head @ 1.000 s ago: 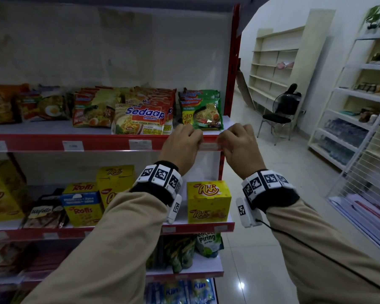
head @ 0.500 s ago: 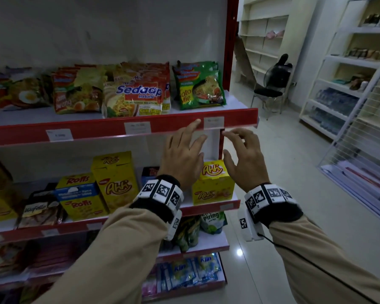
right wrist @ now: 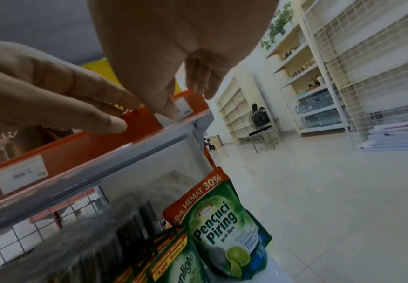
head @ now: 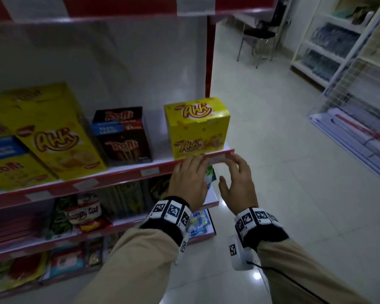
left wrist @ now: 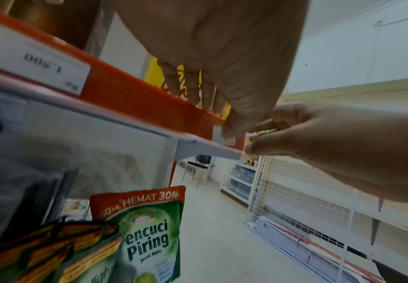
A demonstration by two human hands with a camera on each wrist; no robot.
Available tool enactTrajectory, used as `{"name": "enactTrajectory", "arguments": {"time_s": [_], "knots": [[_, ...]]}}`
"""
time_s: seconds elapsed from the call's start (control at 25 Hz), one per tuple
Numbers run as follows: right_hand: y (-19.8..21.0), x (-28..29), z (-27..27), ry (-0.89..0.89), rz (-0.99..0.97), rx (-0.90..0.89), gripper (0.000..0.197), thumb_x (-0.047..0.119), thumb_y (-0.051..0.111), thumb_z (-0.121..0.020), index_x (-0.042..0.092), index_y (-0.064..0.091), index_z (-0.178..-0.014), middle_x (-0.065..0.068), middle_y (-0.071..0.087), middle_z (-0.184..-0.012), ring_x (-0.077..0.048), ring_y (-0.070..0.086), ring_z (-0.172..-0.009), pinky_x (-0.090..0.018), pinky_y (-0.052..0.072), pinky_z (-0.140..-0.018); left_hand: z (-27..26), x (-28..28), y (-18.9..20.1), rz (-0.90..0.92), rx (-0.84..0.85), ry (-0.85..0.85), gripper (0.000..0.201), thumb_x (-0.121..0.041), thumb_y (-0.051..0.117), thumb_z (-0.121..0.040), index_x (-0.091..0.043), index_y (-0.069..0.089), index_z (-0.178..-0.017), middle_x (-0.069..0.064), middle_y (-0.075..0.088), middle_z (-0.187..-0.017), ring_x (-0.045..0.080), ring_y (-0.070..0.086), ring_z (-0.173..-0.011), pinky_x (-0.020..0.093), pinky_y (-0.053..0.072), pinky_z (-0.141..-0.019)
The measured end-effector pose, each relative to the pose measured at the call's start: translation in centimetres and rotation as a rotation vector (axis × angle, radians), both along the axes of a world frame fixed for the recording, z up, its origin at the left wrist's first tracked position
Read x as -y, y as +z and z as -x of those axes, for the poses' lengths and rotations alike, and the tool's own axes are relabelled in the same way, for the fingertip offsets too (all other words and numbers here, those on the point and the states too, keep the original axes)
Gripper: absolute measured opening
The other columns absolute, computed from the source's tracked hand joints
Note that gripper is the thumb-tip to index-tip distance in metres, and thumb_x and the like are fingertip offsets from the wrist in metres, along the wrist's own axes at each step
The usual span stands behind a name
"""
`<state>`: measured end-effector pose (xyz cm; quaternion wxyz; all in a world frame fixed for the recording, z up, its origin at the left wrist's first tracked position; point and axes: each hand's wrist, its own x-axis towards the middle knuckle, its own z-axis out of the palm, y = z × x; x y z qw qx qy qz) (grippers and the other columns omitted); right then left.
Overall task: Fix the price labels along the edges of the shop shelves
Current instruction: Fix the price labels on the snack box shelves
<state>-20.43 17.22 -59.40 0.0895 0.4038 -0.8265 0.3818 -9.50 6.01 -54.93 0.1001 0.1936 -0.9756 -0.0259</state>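
Note:
A small white price label point(head: 217, 160) sits in the red edge strip point(head: 119, 178) of the second shelf, close to its right end. My left hand point(head: 198, 163) lies on the strip just left of the label, fingers over the top edge, and its thumb point(left wrist: 232, 130) touches the label point(left wrist: 218, 134). My right hand point(head: 230, 165) is at the label's right side. In the right wrist view its thumb point(right wrist: 166, 109) touches the label point(right wrist: 184, 107), with the other fingers spread above. Neither hand holds anything. More labels point(head: 149, 171) sit along the strip to the left.
A yellow box point(head: 195, 126) stands right behind the hands, with dark Rolls boxes point(head: 122, 134) to its left. A green dish-soap pouch point(left wrist: 147, 235) stands on the shelf below. To the right lie tiled floor, a black chair point(head: 259, 34) and a white wire rack point(head: 360, 84).
Both hands let go of the label on the noodle shelf and dropped to the right end of the shelf below. The head view tilted down with them.

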Motion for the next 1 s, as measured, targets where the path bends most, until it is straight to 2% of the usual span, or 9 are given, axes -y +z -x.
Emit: {"name": "enactTrajectory", "arguments": {"time_s": [0.08,0.16,0.32,0.36,0.48,0.56,0.72,0.88,1.0], "knots": [[-1.2,0.7,-0.1,-0.047,0.056,0.027,0.052,-0.001,0.060,-0.081,0.006,0.049,-0.132,-0.016,0.033,-0.149,-0.031,0.035,-0.135,-0.023,0.031,-0.102,0.4,-0.1,-1.7,0.022,-0.013,0.029,0.065,-0.029,0.054,-0.086,-0.018,0.031,-0.145,0.000,0.032,-0.150,0.023,0.031,-0.133,0.037,0.029,-0.103],[-1.7,1.6,0.0,-0.065,0.107,0.070,0.055,0.000,0.059,-0.083,0.005,0.044,-0.136,-0.016,0.025,-0.153,-0.029,0.031,-0.139,-0.014,0.025,-0.100,0.5,0.1,-2.5,0.055,-0.071,0.028,0.066,-0.026,0.057,-0.083,-0.016,0.034,-0.144,0.002,0.037,-0.147,0.025,0.036,-0.130,0.039,0.033,-0.100],[-1.9,2.9,-0.3,-0.104,0.247,0.146,0.057,0.000,0.058,-0.083,0.002,0.040,-0.137,-0.017,0.031,-0.151,-0.026,0.032,-0.139,-0.009,0.020,-0.109,0.8,0.2,-3.3,0.095,-0.151,0.029,0.066,-0.025,0.061,-0.080,-0.014,0.040,-0.142,0.004,0.044,-0.142,0.027,0.043,-0.123,0.040,0.038,-0.095],[-1.9,3.0,-0.6,-0.118,0.282,0.157,0.057,0.000,0.058,-0.082,0.000,0.040,-0.136,-0.017,0.034,-0.149,-0.026,0.033,-0.138,-0.010,0.021,-0.110,0.7,0.3,-3.4,0.115,-0.149,0.035,0.066,-0.026,0.061,-0.080,-0.015,0.040,-0.142,0.003,0.044,-0.142,0.027,0.043,-0.123,0.040,0.038,-0.094],[-1.7,2.8,-0.6,-0.136,0.328,0.129,0.056,-0.003,0.059,-0.080,-0.002,0.044,-0.133,-0.018,0.040,-0.139,-0.027,0.039,-0.131,-0.025,0.034,-0.109,0.3,1.0,-3.2,0.183,-0.094,0.006,0.067,-0.029,0.057,-0.083,-0.016,0.035,-0.144,0.003,0.041,-0.144,0.026,0.042,-0.124,0.040,0.036,-0.096],[-1.4,2.4,0.1,-0.134,0.287,0.061,0.054,-0.002,0.060,-0.077,0.000,0.049,-0.130,-0.020,0.044,-0.128,-0.031,0.044,-0.121,-0.028,0.037,-0.103,0.2,1.5,-3.1,0.198,-0.057,-0.003,0.070,-0.030,0.055,-0.084,-0.016,0.029,-0.147,0.005,0.039,-0.145,0.027,0.040,-0.126,0.040,0.033,-0.098],[-1.0,2.1,1.5,-0.181,0.118,-0.075,0.043,0.008,0.064,-0.075,0.008,0.059,-0.118,-0.018,0.051,-0.117,-0.037,0.045,-0.102,-0.043,0.043,-0.087,0.3,1.6,-3.2,0.188,-0.073,0.059,0.072,-0.031,0.058,-0.082,-0.015,0.030,-0.147,0.006,0.040,-0.143,0.029,0.038,-0.125,0.042,0.036,-0.095],[-1.0,2.0,1.8,-0.207,0.023,-0.152,0.035,0.019,0.065,-0.077,0.013,0.061,-0.111,-0.013,0.053,-0.117,-0.035,0.046,-0.107,-0.043,0.043,-0.082,0.1,1.2,-3.6,0.233,-0.068,0.080,0.070,-0.031,0.059,-0.081,-0.017,0.035,-0.145,0.006,0.040,-0.144,0.029,0.041,-0.124,0.041,0.038,-0.092],[-0.5,2.2,2.3,-0.174,0.021,-0.202,0.031,0.018,0.064,-0.075,0.011,0.061,-0.105,-0.010,0.056,-0.114,-0.032,0.047,-0.108,-0.041,0.041,-0.083,0.1,1.0,-3.6,0.234,-0.107,0.083,0.064,-0.027,0.062,-0.078,-0.018,0.044,-0.139,0.007,0.044,-0.141,0.030,0.044,-0.122,0.042,0.039,-0.092]]}}
